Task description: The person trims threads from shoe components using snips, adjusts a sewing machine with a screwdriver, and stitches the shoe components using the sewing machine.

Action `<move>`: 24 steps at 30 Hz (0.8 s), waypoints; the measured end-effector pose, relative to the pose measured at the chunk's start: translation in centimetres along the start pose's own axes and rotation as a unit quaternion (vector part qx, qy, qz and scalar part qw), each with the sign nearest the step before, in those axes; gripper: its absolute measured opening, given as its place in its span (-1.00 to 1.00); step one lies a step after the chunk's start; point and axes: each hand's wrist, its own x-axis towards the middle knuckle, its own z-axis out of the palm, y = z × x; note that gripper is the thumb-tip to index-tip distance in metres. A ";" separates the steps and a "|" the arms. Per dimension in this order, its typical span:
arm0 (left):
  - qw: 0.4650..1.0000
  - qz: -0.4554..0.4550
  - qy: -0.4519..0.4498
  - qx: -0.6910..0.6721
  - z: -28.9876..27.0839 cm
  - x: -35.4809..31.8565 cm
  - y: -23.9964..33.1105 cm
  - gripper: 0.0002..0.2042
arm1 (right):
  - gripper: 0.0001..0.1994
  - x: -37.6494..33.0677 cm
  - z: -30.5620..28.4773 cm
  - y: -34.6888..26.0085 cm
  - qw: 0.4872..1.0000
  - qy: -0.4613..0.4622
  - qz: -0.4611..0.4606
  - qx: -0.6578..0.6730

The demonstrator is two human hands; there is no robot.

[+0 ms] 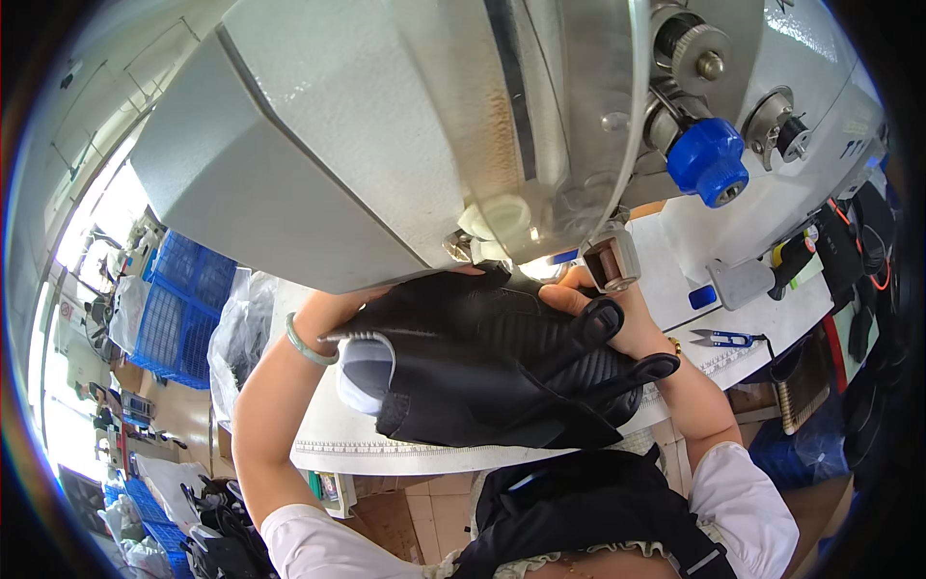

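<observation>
A black sewn bag piece, with a ribbed panel and two loop-like black ends, lies bunched under the head of a white sewing machine. A grey-white lining shows in its opening at the left. My left hand, with a pale bangle at the wrist, holds its far left edge; most of these fingers are hidden behind the black material and the machine head. Close to the lit needle area, my right hand grips the far right part, thumb on top. The needle itself is hidden by the machine head.
Blue-handled thread snips lie on the white table to the right. A blue knob juts from the machine. Blue crates and clear plastic wrap stand left. A ruler strip follows the table's near edge.
</observation>
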 end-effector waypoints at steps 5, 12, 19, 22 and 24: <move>0.999 -0.020 -0.011 -0.043 -0.2 0.0 -0.5 -0.79 | -0.80 -0.1 0.1 0.1 1.000 -0.001 0.004 0.021; 0.994 -0.057 -0.021 -0.094 -0.9 -0.2 -1.6 -0.81 | -0.81 -0.5 0.7 0.4 0.999 0.015 -0.009 0.028; 0.987 -0.079 -0.014 -0.137 -1.4 -0.1 -2.2 -0.82 | -0.81 -0.6 0.6 0.4 0.999 -0.002 -0.029 0.021; 0.986 -0.086 -0.015 -0.145 -1.4 0.0 -2.3 -0.83 | -0.82 -0.6 0.8 0.7 0.999 -0.002 -0.033 0.040; 0.985 -0.090 -0.015 -0.149 -1.5 0.1 -2.5 -0.83 | -0.83 -0.6 0.9 1.0 0.998 0.011 -0.017 0.053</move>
